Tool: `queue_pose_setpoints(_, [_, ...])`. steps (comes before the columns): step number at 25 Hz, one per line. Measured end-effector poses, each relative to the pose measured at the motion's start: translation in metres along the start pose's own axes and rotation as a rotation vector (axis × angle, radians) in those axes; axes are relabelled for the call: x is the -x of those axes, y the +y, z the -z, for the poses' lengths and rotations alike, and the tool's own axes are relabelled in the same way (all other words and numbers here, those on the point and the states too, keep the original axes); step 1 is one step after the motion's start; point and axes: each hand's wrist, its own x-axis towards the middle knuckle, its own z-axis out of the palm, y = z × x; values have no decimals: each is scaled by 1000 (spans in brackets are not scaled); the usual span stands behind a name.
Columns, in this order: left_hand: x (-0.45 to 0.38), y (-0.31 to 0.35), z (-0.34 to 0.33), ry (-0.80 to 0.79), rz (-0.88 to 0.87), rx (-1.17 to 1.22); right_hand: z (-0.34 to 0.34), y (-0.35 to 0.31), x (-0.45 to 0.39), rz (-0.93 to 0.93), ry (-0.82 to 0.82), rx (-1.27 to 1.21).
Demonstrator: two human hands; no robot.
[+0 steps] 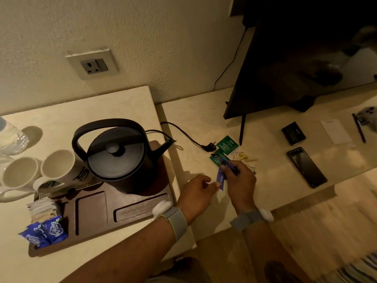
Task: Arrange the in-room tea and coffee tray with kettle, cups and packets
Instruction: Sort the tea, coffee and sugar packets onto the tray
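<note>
Two white ceramic mugs (38, 176) lie on their sides at the far-left corner of the brown wooden tray (91, 219), where white tea-bag sachets (43, 209) and blue creamer packets (46, 233) fill the left slot and the black electric kettle (118, 154) stands at the back. Just right of the tray's edge, the left hand (195, 193) hovers with loosely curled fingers, holding nothing I can make out, while the right hand (240, 180) pinches slim purple stick packets (223, 174) above the lower counter. Gathering packets looks to be the step in hand; next they need carrying left into an open tray slot. Green sachets (224, 148) and a pale yellow-printed one (240, 155) wait beside the loose plug (209, 146). Further right on the cream stone counter (204, 123) lie a black phone (307, 167), a notepad (336, 130) and the television (306, 58).
</note>
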Motion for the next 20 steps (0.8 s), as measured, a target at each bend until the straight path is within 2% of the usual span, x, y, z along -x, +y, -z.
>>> queue_pose_setpoints(2, [3, 14, -3, -52, 33, 207, 12, -30, 15, 137, -20, -69])
queue_pose_setpoints(4, [11, 24, 1, -65, 1, 274, 23, -56, 34, 189, -52, -109])
queue_pose_setpoints(9, [62, 13, 57, -81, -155, 238, 18, -95, 84, -114, -124, -448])
queue_pose_setpoints(11, [93, -4, 95, -55, -196, 251, 7, -103, 107, -213, -287, -598])
queue_pose_setpoints(13, [129, -31, 142, 57, -228, 243, -16, -114, 138, -325, -479, -702])
queue_pose_setpoints(14, [147, -47, 163, 119, -218, 247, -28, -119, 154, -359, -563, -689])
queue_pose_setpoints(16, [179, -81, 197, 239, -138, 337, -54, -129, 181, -338, -696, -485])
queue_pose_setpoints(18, [207, -111, 222, 331, -28, 588, -81, -143, 202, -253, -818, -219])
queue_pose_setpoints(20, [224, -131, 238, 364, -8, 731, -107, -155, 214, -181, -901, -51])
